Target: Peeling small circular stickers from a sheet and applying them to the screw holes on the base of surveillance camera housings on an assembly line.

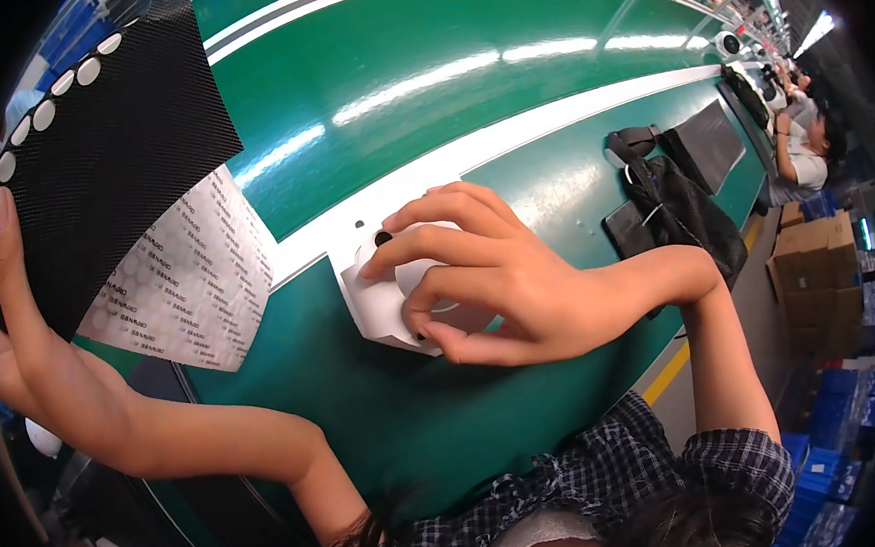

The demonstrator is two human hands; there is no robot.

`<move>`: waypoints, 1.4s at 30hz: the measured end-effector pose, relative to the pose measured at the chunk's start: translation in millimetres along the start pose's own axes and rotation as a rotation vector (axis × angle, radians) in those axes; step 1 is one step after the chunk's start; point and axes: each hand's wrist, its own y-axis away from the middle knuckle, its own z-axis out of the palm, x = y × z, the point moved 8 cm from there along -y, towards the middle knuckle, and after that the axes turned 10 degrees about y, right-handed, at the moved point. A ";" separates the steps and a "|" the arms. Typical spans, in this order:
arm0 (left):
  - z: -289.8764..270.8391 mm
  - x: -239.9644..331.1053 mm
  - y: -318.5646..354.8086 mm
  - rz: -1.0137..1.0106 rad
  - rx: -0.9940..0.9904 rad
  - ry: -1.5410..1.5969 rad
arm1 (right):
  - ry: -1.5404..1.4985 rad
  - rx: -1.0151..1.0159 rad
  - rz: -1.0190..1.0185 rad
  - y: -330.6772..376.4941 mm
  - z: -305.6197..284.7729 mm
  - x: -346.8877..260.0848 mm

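Note:
My left hand (64, 387) is at the left, holding a large flexible sheet. The sheet's black textured side (119, 143) carries a row of white round pads (44, 115) along its outer edge. One left finger lies stretched along that edge, at a pad. A pale printed backing (192, 278) shows on its lower part. My right hand (498, 280) curls over a white rounded plastic housing (369, 303), which is on the green bench. A black round spot (383, 239) shows beside its fingertips. The hand hides much of the housing.
Beyond a white rail (489, 135) runs a shiny green conveyor belt (393, 36). On the bench to the right lie a black bag (679, 209) and a dark flat sheet (707, 147). Another person (805, 146) sits farther along. Cardboard boxes (817, 260) and blue bins (838, 429) are stacked at right.

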 end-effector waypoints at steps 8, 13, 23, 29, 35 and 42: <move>3.1 1.4 -2.3 0.103 -0.088 -0.083 | 0.032 0.019 0.005 2.7 2.2 0.8; 1.6 -5.1 0.5 0.082 -0.060 -0.072 | 0.079 0.035 -0.024 7.0 3.3 -0.7; 2.1 -9.0 -1.4 0.103 -0.095 -0.142 | 0.490 0.293 -0.224 23.3 7.5 -23.0; 3.5 -8.6 -2.6 0.118 -0.109 -0.131 | 0.686 0.278 -0.415 29.4 15.7 -35.1; 0.9 -16.8 -0.8 -0.090 0.020 0.110 | 0.491 0.188 -0.315 33.3 2.5 -14.4; 11.8 -2.8 1.0 0.011 -0.026 -0.029 | 0.397 0.137 -0.265 32.5 7.8 -16.1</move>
